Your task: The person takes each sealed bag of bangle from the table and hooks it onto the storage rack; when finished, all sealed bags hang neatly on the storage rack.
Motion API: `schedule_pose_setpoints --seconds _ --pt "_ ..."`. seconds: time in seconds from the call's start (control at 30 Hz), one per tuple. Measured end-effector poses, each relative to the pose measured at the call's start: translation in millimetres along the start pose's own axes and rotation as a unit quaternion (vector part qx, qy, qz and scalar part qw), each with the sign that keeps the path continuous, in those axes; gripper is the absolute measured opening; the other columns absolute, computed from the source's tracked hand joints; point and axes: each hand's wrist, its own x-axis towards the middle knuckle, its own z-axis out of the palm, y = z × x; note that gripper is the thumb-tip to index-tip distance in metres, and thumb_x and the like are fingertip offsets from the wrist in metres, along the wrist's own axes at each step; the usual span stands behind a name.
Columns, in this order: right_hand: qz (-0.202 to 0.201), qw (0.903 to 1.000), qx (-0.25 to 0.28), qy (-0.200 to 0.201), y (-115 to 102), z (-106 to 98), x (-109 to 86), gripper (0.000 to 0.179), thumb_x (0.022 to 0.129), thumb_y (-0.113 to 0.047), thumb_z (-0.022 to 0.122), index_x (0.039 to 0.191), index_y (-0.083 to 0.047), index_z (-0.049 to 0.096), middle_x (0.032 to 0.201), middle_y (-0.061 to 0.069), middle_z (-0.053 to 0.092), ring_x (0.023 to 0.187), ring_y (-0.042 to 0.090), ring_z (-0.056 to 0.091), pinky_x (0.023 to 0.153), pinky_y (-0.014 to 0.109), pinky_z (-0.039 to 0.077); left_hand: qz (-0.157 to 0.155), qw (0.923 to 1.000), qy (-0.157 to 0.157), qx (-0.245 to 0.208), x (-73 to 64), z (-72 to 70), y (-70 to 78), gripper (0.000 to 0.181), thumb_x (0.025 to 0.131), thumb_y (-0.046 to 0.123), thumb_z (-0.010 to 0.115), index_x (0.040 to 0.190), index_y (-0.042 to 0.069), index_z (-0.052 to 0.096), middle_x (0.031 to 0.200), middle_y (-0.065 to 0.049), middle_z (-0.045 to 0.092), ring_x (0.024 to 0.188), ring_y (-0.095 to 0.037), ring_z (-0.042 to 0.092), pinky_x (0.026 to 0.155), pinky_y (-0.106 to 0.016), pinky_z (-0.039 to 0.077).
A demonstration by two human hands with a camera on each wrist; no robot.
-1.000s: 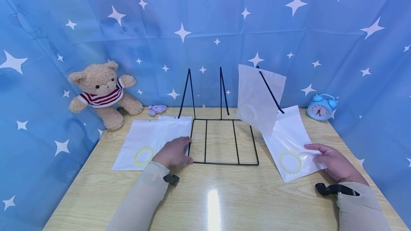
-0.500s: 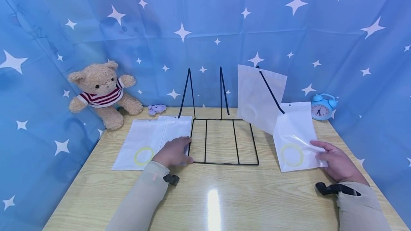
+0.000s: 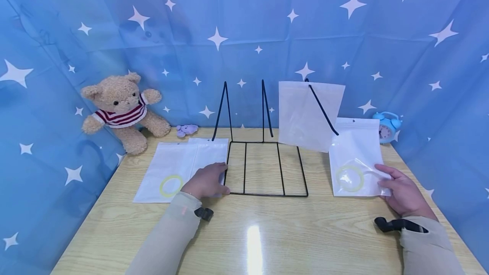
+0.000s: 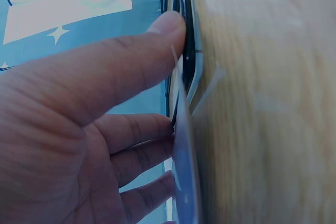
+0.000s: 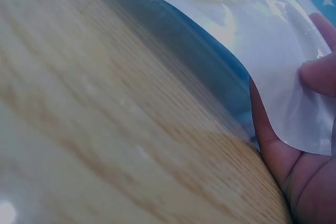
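My right hand (image 3: 405, 192) pinches the lower right corner of a white zip bag (image 3: 353, 139) with a pale yellow ring at its bottom and a hang hole on top. The right wrist view shows the thumb (image 5: 320, 74) over the plastic and the bag's edge raised off the table. In the head view it partly overlaps another white zip bag (image 3: 302, 116), which hangs on the right arm of a black wire rack (image 3: 263, 195). My left hand (image 3: 206, 180) rests at the rack's left side, thumb (image 4: 170, 24) against the wire, fingers fairly straight.
Two white zip bags (image 3: 162, 171) lie overlapping left of the rack, partly under the left hand. A teddy bear (image 3: 120, 109) and small purple toy (image 3: 187, 130) are at the back left. A blue alarm clock (image 3: 387, 128) stands behind the held bag on the wooden table (image 3: 305, 237).
The held bag has turned more upright and shifted right and back, now covering part of the clock. The hanging bag has swung level. The left hand has stayed in place.
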Motion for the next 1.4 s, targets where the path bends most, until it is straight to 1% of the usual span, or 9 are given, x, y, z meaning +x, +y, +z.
schedule_pose_setpoints --seconds 0.1,0.2,0.43,0.53,0.7,0.83,0.97,1.23,1.4 --pt "0.008 0.9999 0.006 0.004 -0.3 0.3 -0.4 0.056 0.105 -0.004 0.063 0.152 -0.034 0.059 0.169 -0.017 0.008 0.108 -0.004 0.051 0.086 0.016 0.057 0.002 1.0000 0.001 0.000 0.1 0.3 -0.2 0.086 0.087 0.037 0.088 0.158 0.007 0.049 0.165 -0.011 0.045 0.152 -0.036 0.043 0.122 -0.061 0.036" --pt "0.012 0.9997 0.019 0.000 -0.5 0.0 -0.9 0.056 0.106 -0.004 0.062 0.152 -0.034 0.057 0.169 -0.018 0.004 0.110 -0.001 0.047 0.086 0.016 0.057 0.003 1.0000 0.001 0.000 0.3 0.4 -0.3 0.086 0.087 0.036 0.088 0.158 0.006 0.049 0.165 -0.011 0.046 0.152 -0.036 0.043 0.122 -0.060 0.036" --pt "0.021 0.9982 0.055 0.001 -2.1 -1.2 -2.2 0.055 0.105 -0.001 0.060 0.150 -0.035 0.060 0.164 -0.022 0.010 0.108 0.000 0.051 0.086 0.020 0.060 0.001 1.0000 0.001 0.002 1.7 1.3 -1.3 0.086 0.087 0.036 0.087 0.158 0.007 0.048 0.165 -0.011 0.046 0.152 -0.035 0.043 0.122 -0.060 0.036" --pt "0.014 0.9975 0.070 0.000 -2.5 -1.9 -2.2 0.055 0.105 0.000 0.060 0.148 -0.033 0.062 0.157 -0.021 0.023 0.105 0.000 0.056 0.086 0.022 0.061 0.001 1.0000 -0.001 0.001 1.6 1.5 -1.5 0.086 0.088 0.037 0.087 0.159 0.007 0.048 0.165 -0.011 0.045 0.152 -0.035 0.042 0.122 -0.061 0.035" --pt "-0.015 0.9938 0.108 -0.022 -2.4 -2.8 -2.5 0.055 0.105 0.006 0.056 0.147 -0.028 0.064 0.135 -0.018 0.041 0.102 0.000 0.065 0.086 0.026 0.063 0.003 1.0000 0.000 0.000 1.0 1.0 -1.3 0.086 0.087 0.036 0.087 0.158 0.007 0.048 0.165 -0.011 0.045 0.153 -0.035 0.042 0.122 -0.063 0.034" --pt "-0.027 0.9895 0.136 -0.039 -1.8 -2.9 -2.6 0.056 0.105 0.010 0.052 0.145 -0.026 0.065 0.133 -0.016 0.045 0.103 0.002 0.069 0.087 0.029 0.064 0.002 1.0000 0.000 -0.001 1.1 1.1 -1.5 0.086 0.087 0.036 0.087 0.159 0.008 0.048 0.165 -0.010 0.045 0.153 -0.035 0.042 0.122 -0.063 0.034" --pt "-0.032 0.9875 0.147 -0.048 -2.0 -2.7 -3.3 0.055 0.104 0.012 0.049 0.142 -0.024 0.067 0.131 -0.015 0.048 0.104 0.003 0.069 0.087 0.030 0.064 0.002 1.0000 0.000 -0.001 0.9 0.9 -1.2 0.086 0.087 0.036 0.087 0.159 0.007 0.048 0.165 -0.010 0.045 0.153 -0.035 0.041 0.122 -0.063 0.034" --pt "-0.047 0.9814 0.172 -0.071 -3.3 0.0 -3.3 0.057 0.102 0.018 0.044 0.135 -0.019 0.071 0.125 -0.016 0.065 0.105 0.008 0.071 0.088 0.032 0.064 0.000 1.0000 0.000 -0.002 0.9 1.3 -1.9 0.086 0.088 0.037 0.087 0.159 0.008 0.047 0.166 -0.010 0.045 0.153 -0.035 0.041 0.122 -0.063 0.034" --pt "-0.046 0.9822 0.169 -0.069 -4.0 1.0 -3.1 0.056 0.103 0.018 0.043 0.134 -0.018 0.071 0.126 -0.017 0.064 0.105 0.007 0.071 0.088 0.031 0.064 -0.001 1.0000 0.001 -0.002 1.5 1.1 -1.5 0.086 0.088 0.037 0.087 0.159 0.008 0.048 0.166 -0.010 0.045 0.153 -0.035 0.041 0.122 -0.063 0.034"
